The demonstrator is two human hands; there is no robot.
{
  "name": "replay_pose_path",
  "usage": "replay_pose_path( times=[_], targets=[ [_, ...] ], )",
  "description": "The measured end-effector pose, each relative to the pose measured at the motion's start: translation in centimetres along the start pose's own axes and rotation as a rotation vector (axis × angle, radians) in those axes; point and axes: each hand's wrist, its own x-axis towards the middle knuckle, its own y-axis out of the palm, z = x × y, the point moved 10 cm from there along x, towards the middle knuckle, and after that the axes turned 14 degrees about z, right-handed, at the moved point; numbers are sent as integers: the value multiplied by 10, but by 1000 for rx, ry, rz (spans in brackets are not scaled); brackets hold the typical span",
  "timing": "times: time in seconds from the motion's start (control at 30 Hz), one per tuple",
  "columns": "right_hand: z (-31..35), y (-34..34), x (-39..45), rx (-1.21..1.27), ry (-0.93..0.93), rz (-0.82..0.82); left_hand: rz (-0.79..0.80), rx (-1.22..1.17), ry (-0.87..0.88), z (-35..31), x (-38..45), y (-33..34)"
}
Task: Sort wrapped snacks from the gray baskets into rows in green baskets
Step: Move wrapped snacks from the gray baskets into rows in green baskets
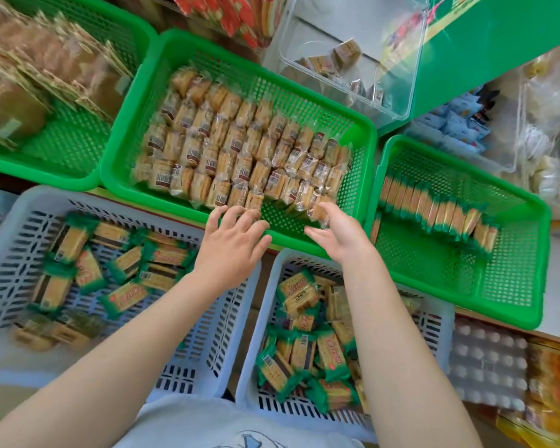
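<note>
green middle basket (136,101) holds rows of clear-wrapped crackers (240,147). left hand (233,240) is spread flat at the near row; right hand (333,227) pinches a cracker packet (316,210). best to stand it upright, snug against the row end.

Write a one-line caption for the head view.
Both hands, left hand and right hand, reach into the middle green basket beside rows of clear-wrapped crackers.

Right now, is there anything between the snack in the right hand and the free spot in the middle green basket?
Nothing visible. The right hand holds a clear-wrapped snack just above the bare floor at the middle green basket's near edge. The left hand is beside it, not in front.
</note>
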Motion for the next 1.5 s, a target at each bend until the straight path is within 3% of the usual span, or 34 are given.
replay_pose_path(
  times=[0.13,0.23,0.4,0.67,0.8,0.83,0.87,0.93,1.0,1.07,1.23,1.5],
  targets=[
    [1,23,5,560,28,112,-10,-8,10,-2,0,-1],
    [0,29,18,705,-40,89,-1,-20,-4,1,0,2],
    [-7,27,13,589,-65,163,-5,-18,-26,0,-1,1],
    [-12,-10,-77,144,-167,277,30,-105,11,-3,0,-9],
    [-68,-58,-104,-53,-132,140,-342,-365,18,-10,-47,-41],
    [-86,-74,-105,-175,-86,56,-359,-423,-15,-12,-60,-36],
    [-105,-89,-105,-311,-32,-30,-294,-482,-49,-15,-68,-21],
    [-136,-109,-101,-545,58,-133,14,-606,-181,-18,-76,39],
    [-160,-112,-96,-685,111,-115,347,-739,-366,-18,-95,105],
    [-180,-109,-91,-776,146,-74,512,-885,-464,-20,-117,148],
    [-202,-111,-84,-837,112,-106,495,-930,-443,-18,-136,175],
    [-236,-99,-88,-859,241,55,467,-926,-417,-16,-137,175]
  ],
)
